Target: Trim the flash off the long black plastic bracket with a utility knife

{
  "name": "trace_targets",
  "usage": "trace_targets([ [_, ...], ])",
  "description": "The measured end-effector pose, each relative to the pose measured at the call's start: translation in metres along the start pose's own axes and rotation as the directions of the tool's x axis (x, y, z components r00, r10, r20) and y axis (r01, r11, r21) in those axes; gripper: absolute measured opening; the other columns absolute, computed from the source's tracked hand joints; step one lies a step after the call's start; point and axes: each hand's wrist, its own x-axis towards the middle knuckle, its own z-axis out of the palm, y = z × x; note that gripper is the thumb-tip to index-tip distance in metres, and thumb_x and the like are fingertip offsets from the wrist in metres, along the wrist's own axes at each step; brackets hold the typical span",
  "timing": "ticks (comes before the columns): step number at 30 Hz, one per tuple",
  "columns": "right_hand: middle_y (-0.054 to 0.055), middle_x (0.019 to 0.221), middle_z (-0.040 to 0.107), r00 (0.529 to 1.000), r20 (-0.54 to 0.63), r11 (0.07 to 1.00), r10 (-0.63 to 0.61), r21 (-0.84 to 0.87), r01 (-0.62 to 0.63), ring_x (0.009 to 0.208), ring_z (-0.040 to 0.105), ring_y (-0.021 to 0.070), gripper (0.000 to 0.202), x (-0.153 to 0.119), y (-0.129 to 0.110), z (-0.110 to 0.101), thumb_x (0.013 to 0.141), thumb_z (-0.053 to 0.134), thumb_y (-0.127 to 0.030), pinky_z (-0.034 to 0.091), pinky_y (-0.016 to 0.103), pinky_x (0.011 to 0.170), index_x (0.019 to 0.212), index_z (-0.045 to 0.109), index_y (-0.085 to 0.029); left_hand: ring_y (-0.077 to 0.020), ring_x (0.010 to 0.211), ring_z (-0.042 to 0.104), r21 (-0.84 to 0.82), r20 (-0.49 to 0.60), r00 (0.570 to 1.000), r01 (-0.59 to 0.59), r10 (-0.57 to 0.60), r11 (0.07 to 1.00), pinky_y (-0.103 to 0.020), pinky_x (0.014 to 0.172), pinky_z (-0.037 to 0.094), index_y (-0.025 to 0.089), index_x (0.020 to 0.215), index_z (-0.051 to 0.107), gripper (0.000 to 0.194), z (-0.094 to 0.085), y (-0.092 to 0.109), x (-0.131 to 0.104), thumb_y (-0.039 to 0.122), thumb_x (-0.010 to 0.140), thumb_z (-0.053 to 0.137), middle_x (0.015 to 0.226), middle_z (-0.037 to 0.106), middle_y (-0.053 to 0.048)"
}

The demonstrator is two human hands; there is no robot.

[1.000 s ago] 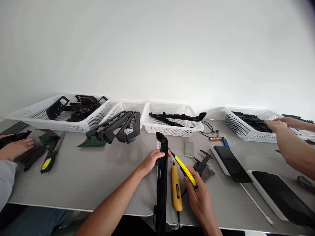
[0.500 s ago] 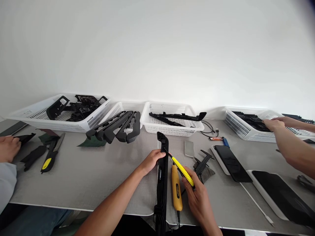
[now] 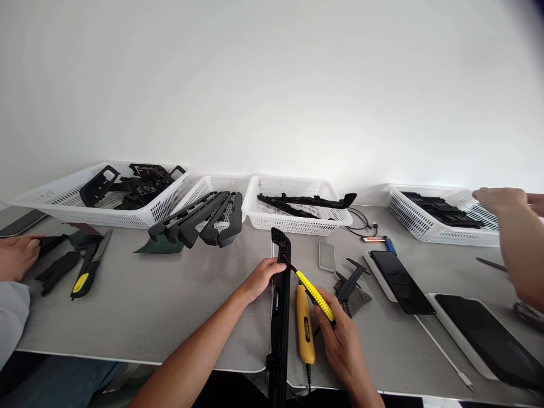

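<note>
My left hand (image 3: 264,279) grips a long black plastic trim piece (image 3: 279,328) near its upper end. The piece stands lengthwise away from me, its lower end running past the table's front edge. In my right hand (image 3: 340,334) is a yellow-handled utility knife (image 3: 315,296), its tip touching the trim's inner side just by my left thumb. A corded orange-yellow tool (image 3: 305,326) lies between the trim and my right hand. Beyond that hand, black calipers (image 3: 352,283) rest on a small dark bag.
White baskets of black parts (image 3: 293,225) line the wall. Dark trim pieces (image 3: 204,224) lean over one. Two phones (image 3: 403,282) on white blocks lie right. A co-worker's hand (image 3: 21,255) is left, by a yellow-and-black knife (image 3: 84,277); a co-worker's arm (image 3: 521,243) is right.
My hands, the knife and the trim have hardly moved. On the right, the co-worker's hands have drawn away from the basket parts toward the right. The left co-worker's hand has shifted slightly.
</note>
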Motion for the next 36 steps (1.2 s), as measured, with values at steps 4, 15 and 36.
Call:
trace_targets([
  [4,0.007,0.134,0.074,1.000,-0.023,1.000,0.003,-0.006,-0.003,0.125,0.070,0.0254,0.045,-0.0003,0.0005,0.0005,0.104,0.052,-0.050,0.058,0.032,0.100,0.139,0.065,-0.024,-0.0177,0.071,0.058,0.006,-0.003,1.000,0.000,0.000,1.000,-0.028,0.071,0.043,0.014,0.094,0.083,0.038,0.0001,0.0008,0.0003,0.048,0.083,0.071,0.074,0.068,-0.003],
  [15,0.008,0.133,0.074,0.999,-0.051,1.000,0.008,-0.026,-0.009,0.121,0.071,0.0252,0.046,-0.0007,0.0049,0.0022,0.104,0.051,-0.050,0.058,0.033,0.099,0.139,0.064,-0.023,-0.0175,0.067,0.059,0.015,0.040,0.999,0.006,-0.006,1.000,-0.028,0.068,0.043,0.013,0.101,0.083,0.042,0.0002,0.0044,-0.0028,0.049,0.085,0.070,0.069,0.067,-0.003],
  [36,0.008,0.137,0.072,1.000,-0.010,1.000,-0.003,0.019,0.004,0.126,0.068,0.0265,0.043,-0.0008,0.0004,0.0003,0.105,0.053,-0.046,0.057,0.036,0.103,0.139,0.065,-0.024,-0.0176,0.060,0.062,-0.031,0.006,0.999,0.034,-0.034,0.999,-0.028,0.061,0.045,0.012,0.102,0.082,0.064,0.0015,0.0052,-0.0016,0.073,0.088,0.065,0.064,0.065,-0.002],
])
